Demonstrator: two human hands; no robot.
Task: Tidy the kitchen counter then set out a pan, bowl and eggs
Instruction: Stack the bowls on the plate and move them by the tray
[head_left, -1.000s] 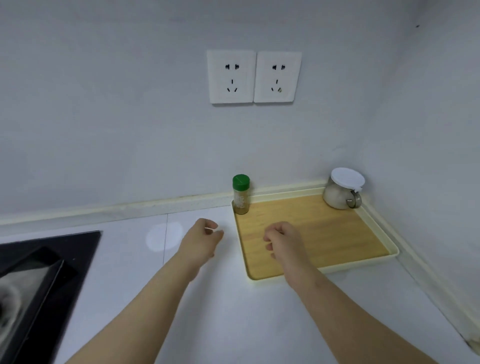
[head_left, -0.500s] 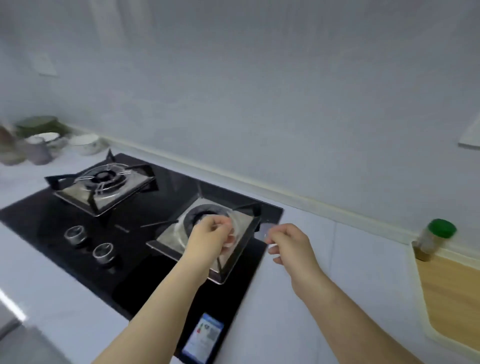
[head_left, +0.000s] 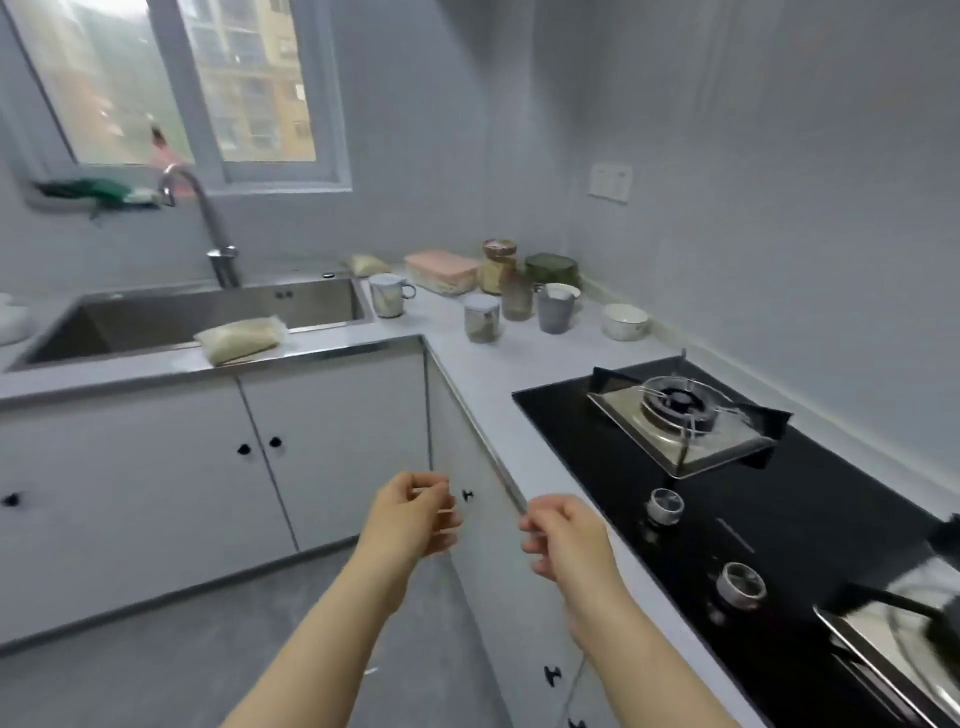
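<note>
Countertop (head_left: 467, 374) carries part-filled jar (head_left: 482, 325), pink lidded box (head_left: 441, 271), white bowl (head_left: 625, 321).

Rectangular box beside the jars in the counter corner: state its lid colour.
Pale pink; the box shows best in the head view, the only one.

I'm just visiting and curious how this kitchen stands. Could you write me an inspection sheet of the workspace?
Surface: pale grey counter round the corner, with sink and black gas hob.
Job's things: white bowl by the wall; no pan or eggs seen.
Clutter: jars, cups and pink box in the corner; bag of grains on the sink's front edge.
Hands: left hand and right hand loosely curled, holding nothing, before the cabinets.
Cables: faint thin line below the right forearm; cannot tell what.
Surroundings: window, tap, wall switch.
</note>
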